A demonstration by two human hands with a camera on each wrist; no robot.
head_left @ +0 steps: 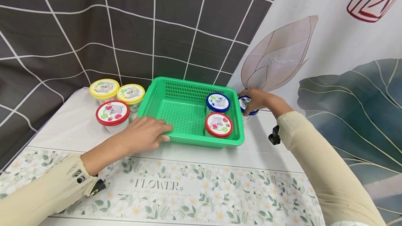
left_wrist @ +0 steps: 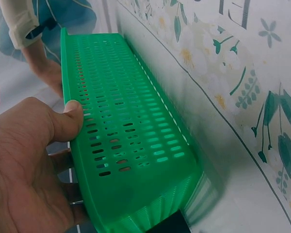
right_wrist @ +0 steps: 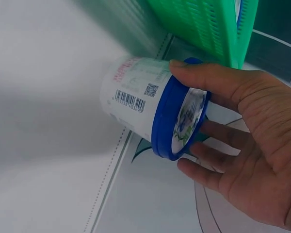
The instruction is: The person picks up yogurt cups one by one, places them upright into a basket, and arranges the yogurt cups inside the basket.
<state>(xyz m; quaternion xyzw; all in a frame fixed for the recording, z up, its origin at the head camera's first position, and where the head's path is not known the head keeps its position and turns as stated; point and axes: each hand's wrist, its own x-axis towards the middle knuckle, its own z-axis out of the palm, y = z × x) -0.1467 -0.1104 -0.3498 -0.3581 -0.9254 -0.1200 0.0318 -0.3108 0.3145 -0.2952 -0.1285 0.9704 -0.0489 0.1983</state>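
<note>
My left hand [head_left: 146, 136] grips the near left rim of a green plastic basket [head_left: 177, 116], its thumb on the outer wall and fingers over the rim in the left wrist view. Just beyond the basket's right side, my right hand [head_left: 261, 101] holds a white tub with a blue lid [right_wrist: 136, 99]. The right wrist view has the thumb on the lid's edge and the fingers round its far side. Inside the basket, at its right end, sit another blue-lidded tub [head_left: 218, 102] and a red-lidded tub [head_left: 218, 125].
Left of the basket stand two yellow-lidded tubs, one at the back [head_left: 104, 88] and one nearer the basket [head_left: 131, 93], with a red-lidded tub [head_left: 112, 113] in front. A flowered cloth [head_left: 201, 194] covers the table's front. A dark gridded curtain [head_left: 125, 27] hangs behind.
</note>
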